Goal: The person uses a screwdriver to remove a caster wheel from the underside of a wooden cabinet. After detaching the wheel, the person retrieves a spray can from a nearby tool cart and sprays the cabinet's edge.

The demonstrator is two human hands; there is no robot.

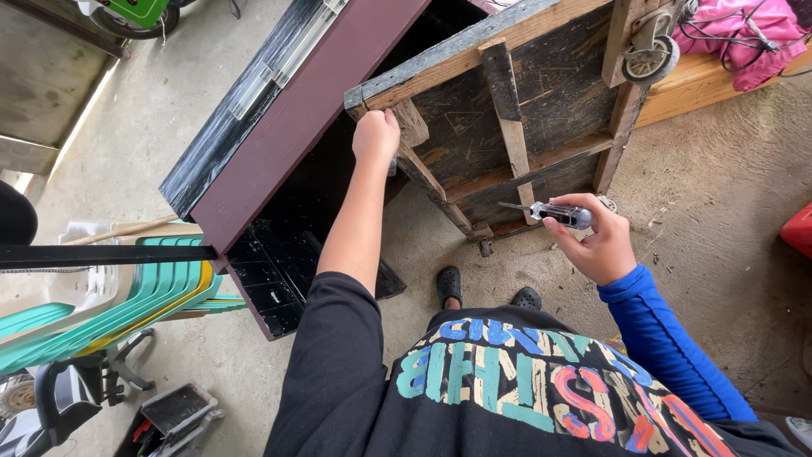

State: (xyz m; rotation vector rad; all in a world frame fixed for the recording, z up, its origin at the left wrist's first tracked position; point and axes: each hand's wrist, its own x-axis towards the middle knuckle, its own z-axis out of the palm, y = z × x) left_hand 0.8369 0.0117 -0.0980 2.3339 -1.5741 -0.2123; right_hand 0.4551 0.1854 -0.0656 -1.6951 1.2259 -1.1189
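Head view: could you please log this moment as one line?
left hand: grips wooden frame corner | right hand: holds screwdriver, tip at slat | cabinet: tipped on side | caster wheel: on frame

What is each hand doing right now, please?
Left hand: closed on the corner of the upturned wooden cabinet base.
Right hand: closed around a screwdriver.

Bare concrete floor (719, 195) lies open at three o'clock. At twelve, the tipped dark wooden board base (507, 110) blocks passage; stacked teal plastic chairs (127, 305) crowd nine o'clock.
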